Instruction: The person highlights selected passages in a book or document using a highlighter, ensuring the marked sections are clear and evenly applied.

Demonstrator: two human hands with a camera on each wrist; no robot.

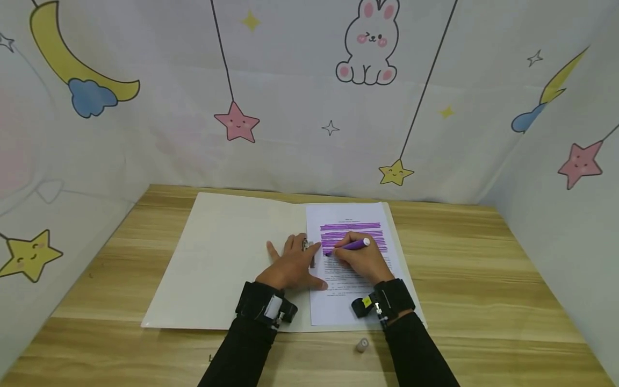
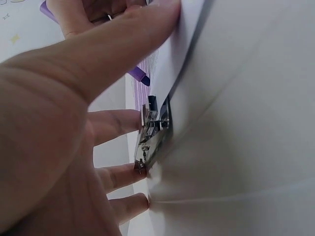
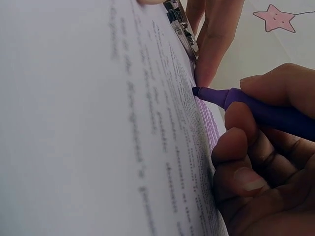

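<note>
A purple highlighter (image 1: 356, 245) is pinched in my right hand (image 1: 366, 264), its dark tip at the left end of a printed line. Beneath it lies a printed sheet (image 1: 338, 313), whose upper lines carry purple strokes. My left hand (image 1: 289, 270) rests with spread fingers across the sheet's left edge and the open white folder (image 1: 217, 252). In the left wrist view, a metal clip (image 2: 151, 135) on the folder sits by those fingers, at the paper's edge. The right wrist view shows the highlighter tip (image 3: 196, 91) at the page, close to a left fingertip.
A small greyish cap (image 1: 361, 345) lies on the wooden table (image 1: 483, 301) in front of the folder, between the forearms. White fabric walls (image 1: 290, 64) with cartoon stars, moons and a rabbit enclose the table at the back and sides.
</note>
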